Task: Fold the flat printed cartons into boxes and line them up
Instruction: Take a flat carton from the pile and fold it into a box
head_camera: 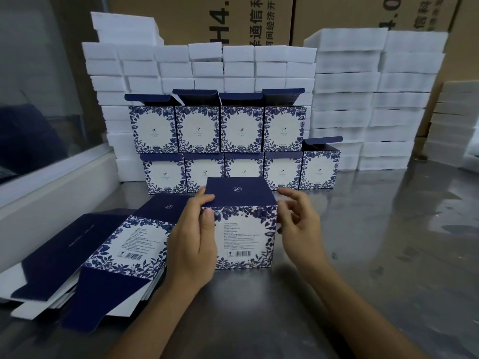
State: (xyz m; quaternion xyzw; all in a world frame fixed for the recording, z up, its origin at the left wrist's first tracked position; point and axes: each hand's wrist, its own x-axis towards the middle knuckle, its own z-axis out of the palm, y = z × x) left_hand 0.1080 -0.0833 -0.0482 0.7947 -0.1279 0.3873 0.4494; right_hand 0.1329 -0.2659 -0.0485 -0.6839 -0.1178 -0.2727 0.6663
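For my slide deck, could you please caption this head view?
Left hand grips a folded blue-and-white floral printed carton on the steel table, right hand open beside it.

Packing workshop: steel table point(388, 229), foam-block stacks point(344, 99), shipping cartons point(337, 11).

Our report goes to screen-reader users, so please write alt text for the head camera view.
A person's left hand grips a folded blue-and-white floral box on a steel table, right hand open beside it. Flat cartons lie left; nine finished boxes stand stacked in two rows behind, before white foam blocks.
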